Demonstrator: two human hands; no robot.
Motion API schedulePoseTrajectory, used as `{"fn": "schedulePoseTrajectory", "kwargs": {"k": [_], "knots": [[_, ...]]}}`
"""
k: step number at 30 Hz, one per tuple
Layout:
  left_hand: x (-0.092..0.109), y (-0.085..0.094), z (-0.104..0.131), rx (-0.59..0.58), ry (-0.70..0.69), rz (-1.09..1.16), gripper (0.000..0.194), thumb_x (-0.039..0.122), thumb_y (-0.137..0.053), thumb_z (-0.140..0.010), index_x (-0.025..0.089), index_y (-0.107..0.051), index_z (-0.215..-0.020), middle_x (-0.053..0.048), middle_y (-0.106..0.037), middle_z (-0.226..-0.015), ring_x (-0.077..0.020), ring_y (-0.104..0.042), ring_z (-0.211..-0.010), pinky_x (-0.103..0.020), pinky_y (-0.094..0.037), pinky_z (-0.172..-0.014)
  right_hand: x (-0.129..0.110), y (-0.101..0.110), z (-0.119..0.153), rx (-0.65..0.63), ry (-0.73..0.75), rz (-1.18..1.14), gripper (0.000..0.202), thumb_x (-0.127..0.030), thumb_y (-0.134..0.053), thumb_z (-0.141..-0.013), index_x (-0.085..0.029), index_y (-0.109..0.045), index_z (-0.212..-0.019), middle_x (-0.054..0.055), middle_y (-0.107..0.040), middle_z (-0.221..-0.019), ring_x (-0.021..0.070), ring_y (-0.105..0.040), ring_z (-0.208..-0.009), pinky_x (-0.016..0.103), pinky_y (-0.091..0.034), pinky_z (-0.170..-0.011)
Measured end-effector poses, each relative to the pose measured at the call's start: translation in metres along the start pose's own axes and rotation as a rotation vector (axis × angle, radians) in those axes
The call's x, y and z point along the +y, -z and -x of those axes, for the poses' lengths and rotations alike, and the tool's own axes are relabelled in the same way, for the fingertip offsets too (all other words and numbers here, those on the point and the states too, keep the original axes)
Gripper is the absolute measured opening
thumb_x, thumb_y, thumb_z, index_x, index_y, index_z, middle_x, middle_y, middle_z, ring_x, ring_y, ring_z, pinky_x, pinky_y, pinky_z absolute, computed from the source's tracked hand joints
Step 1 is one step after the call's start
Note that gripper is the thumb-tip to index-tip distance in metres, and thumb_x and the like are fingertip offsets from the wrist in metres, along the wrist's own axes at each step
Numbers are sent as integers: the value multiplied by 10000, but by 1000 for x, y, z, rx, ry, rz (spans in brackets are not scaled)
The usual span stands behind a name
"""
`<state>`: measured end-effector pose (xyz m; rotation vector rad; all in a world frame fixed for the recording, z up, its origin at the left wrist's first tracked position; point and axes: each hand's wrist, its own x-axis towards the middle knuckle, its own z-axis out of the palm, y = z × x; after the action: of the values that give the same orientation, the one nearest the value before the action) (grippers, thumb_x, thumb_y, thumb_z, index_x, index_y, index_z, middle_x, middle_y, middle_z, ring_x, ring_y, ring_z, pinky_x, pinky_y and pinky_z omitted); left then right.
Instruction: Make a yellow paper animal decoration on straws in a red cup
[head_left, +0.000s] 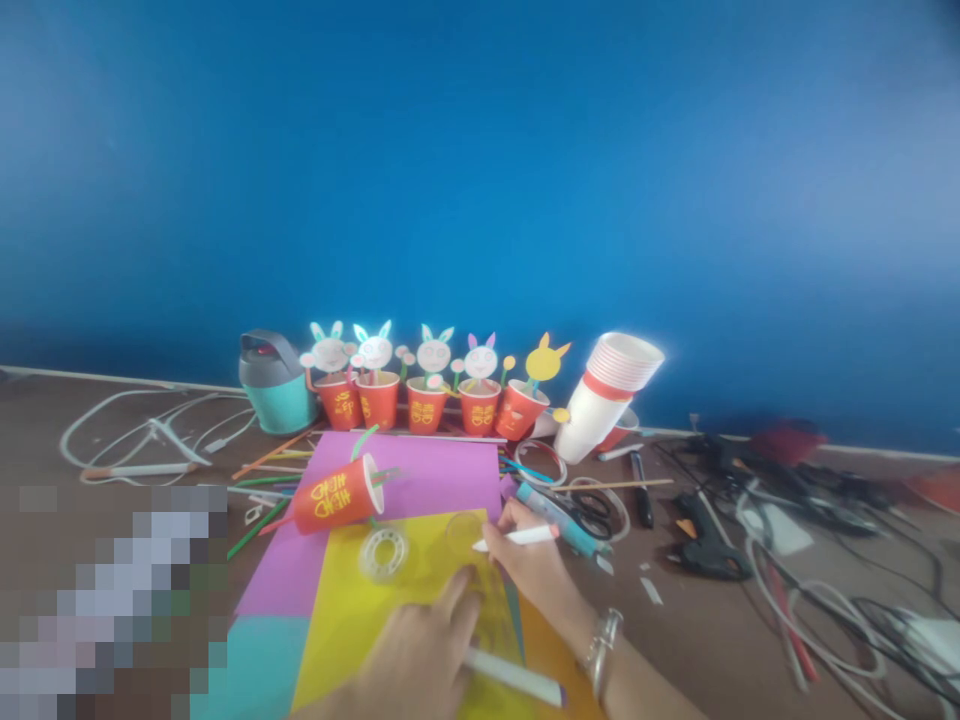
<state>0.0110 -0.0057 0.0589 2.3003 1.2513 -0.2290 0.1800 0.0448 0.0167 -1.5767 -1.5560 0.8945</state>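
Observation:
My right hand [529, 560] pinches a white marker [525, 537] with an orange end, its tip low over the yellow paper [345, 620]. A faint round outline [465, 535] shows by the tip. My left hand [420, 645] rests on the yellow paper, its fingers reaching toward the right hand and not gripping anything I can see. A second white marker [517, 677] with a purple end lies against its fingers, partly hidden. A roll of clear tape [383, 553] sits on the paper. Beyond it, a red paper cup [337, 495] with gold characters lies tipped over.
Several red cups [426, 405] with paper bunny heads line the back by the blue wall. A teal-grey container [277, 385] stands left of them, stacked white cups [609, 395] right. Scissors [592, 515], a glue gun [709, 540] and tangled cables [817, 600] lie right.

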Motion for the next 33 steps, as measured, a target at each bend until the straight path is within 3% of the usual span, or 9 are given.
{"fn": "schedulePoseTrajectory", "kwargs": {"k": [10, 18, 27, 33], "knots": [[-2, -4, -1, 2, -11, 29, 625, 98, -477, -731, 207, -479, -1346, -88, -348, -1547, -313, -695, -955, -458, -561, -858, -10, 3, 2, 14, 28, 31, 254, -340, -545, -783, -252, -399, -594, -54, -501, -528, 142, -511, -530, 252, -397, -525], [-3, -12, -1, 81, 2, 59, 620, 89, -495, -734, 263, -482, -1329, -60, -381, -1525, -234, -687, -937, -357, -544, -883, -8, 2, 1, 39, 45, 31, 253, -319, -544, -766, -257, -382, -582, -62, -466, -507, 140, -496, -507, 253, -403, -509], [-2, -12, -1, 79, 7, 62, 594, 94, -504, -755, 271, -492, -1321, -63, -367, -1536, -242, -694, -946, -359, -542, -890, -7, 1, 2, 55, 45, 61, 255, -308, -551, -765, -253, -393, -571, -54, -493, -506, 144, -501, -523, 258, -390, -525], [-2, -6, -1, 15, -1, 25, 613, 81, -494, -749, 227, -479, -1345, -85, -349, -1548, -296, -705, -948, -425, -563, -867, -7, 4, -3, 61, -77, -234, 286, -398, -556, -768, -263, -401, -570, -46, -523, -456, 153, -504, -451, 270, -375, -477]]}}
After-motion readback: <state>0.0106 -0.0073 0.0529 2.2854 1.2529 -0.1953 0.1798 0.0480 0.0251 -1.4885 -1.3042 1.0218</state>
